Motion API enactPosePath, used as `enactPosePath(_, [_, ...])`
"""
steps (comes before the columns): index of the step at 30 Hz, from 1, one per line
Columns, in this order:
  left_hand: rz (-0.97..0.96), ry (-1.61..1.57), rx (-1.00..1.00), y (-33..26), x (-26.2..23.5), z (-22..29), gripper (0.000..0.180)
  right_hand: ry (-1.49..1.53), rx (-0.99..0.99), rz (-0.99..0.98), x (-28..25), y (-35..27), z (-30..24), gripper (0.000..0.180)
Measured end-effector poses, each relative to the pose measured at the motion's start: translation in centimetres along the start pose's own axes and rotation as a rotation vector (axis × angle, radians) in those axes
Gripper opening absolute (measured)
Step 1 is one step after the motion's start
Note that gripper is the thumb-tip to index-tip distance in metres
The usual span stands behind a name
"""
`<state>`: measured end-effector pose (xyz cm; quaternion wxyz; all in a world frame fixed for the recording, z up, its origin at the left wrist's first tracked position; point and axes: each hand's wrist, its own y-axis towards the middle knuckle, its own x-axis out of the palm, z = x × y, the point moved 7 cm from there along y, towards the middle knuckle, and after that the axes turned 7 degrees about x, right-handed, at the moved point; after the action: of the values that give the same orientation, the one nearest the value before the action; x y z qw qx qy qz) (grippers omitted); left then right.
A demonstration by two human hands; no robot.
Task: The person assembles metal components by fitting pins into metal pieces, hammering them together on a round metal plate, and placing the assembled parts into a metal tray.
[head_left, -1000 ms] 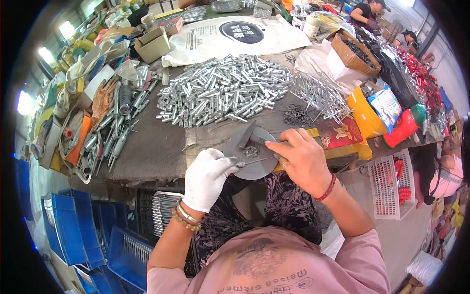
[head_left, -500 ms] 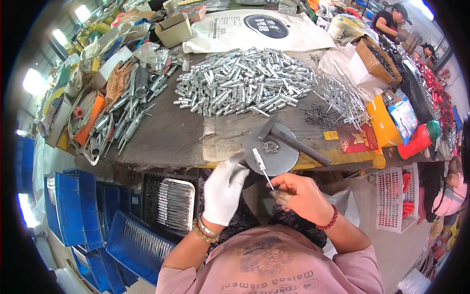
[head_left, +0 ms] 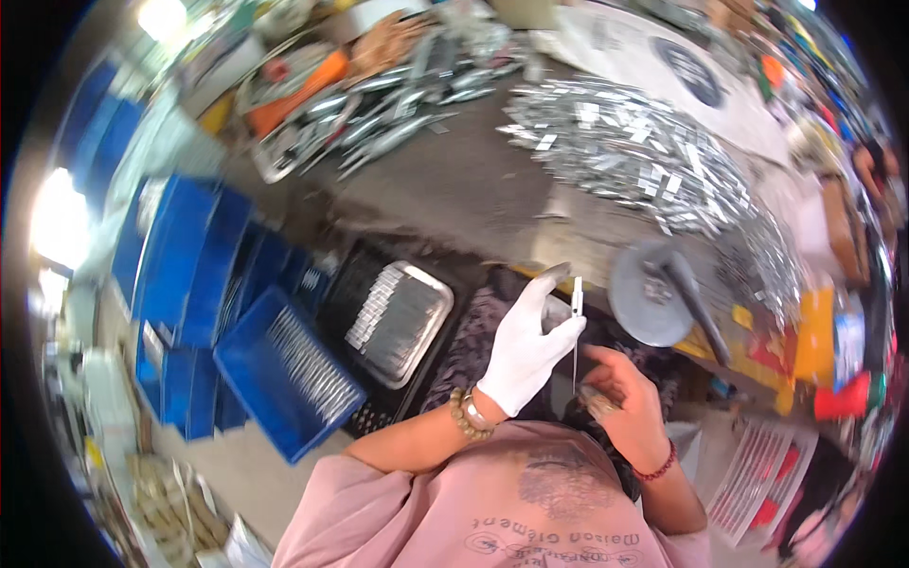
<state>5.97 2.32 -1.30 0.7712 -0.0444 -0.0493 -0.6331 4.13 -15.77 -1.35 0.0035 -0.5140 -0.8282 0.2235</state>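
Note:
My left hand, in a white glove, is closed, pinching a slim metal rod with a silver sleeve on its upper end. The rod's thin shaft points down toward my lap. Just to the right, my right hand is bare, its fingers apart and slightly curled beside the shaft's lower end. A brownish wrap covers one of its fingertips. Beyond the hands, a round grey metal plate sits at the bench edge with a hammer lying across it. Motion blur softens the view.
A heap of silver metal sleeves covers the far bench. Lower left stand a metal tray of finished-looking rods and a blue bin with similar rods. Long metal tools lie at far left; a white basket stands right.
The view has swung left toward the bins and tray. My left hand has taken hold of the sleeved rod, and my right hand has let go of its shaft.

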Motion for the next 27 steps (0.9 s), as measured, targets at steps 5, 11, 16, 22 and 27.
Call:
enactPosePath(5, [0.314,0.212,0.047,-1.2,-11.5,-4.7,0.062,0.096,0.056,-0.156,0.7,0.4,3.3,0.069])
enactPosePath(11, [0.818,0.460,-0.219,-8.4,-29.7,-18.6,0.062,0.182,0.155,-0.257,1.2,0.7,4.4,0.058])
enactPosePath(16, [0.901,0.531,-0.325,-9.4,-34.0,-21.1,0.058,0.177,0.187,-0.250,1.2,0.9,4.6,0.056])
enactPosePath(22, [0.872,0.762,-0.386,-7.9,-34.7,-20.0,0.056,0.210,0.189,-0.240,0.9,1.1,4.9,0.052])
enactPosePath(27, [0.827,0.763,-0.340,-6.9,-33.7,-18.8,0.056,0.211,0.238,-0.210,0.6,0.8,5.6,0.044])
